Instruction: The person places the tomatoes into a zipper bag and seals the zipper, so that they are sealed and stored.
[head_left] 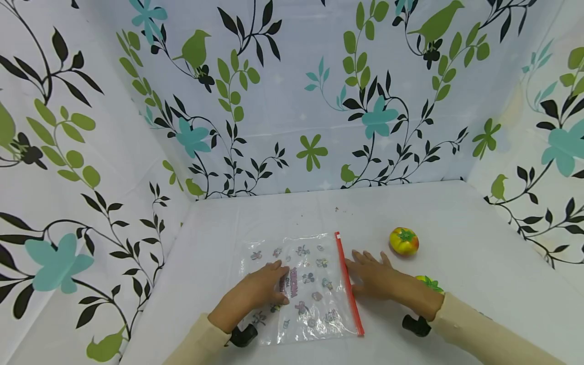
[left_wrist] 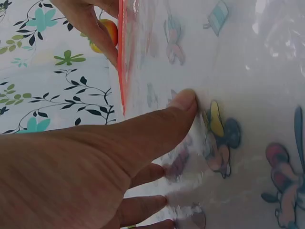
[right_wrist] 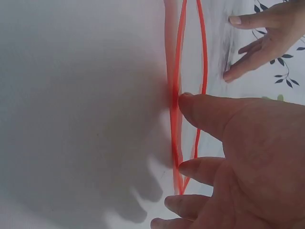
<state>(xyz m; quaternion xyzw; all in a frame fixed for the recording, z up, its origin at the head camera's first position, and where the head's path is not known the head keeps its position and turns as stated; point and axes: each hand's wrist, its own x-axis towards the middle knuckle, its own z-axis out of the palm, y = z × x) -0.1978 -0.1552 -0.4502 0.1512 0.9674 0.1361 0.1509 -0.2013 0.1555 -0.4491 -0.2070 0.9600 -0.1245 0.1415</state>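
Both left hand and right hand, fingers loosely spread and gripping nothing, touch a clear printed bag on the worktop, the right at its red edge.

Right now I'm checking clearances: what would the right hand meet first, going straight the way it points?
Probably the clear bag's red edge; the right hand looks near or touching it, depth unclear.
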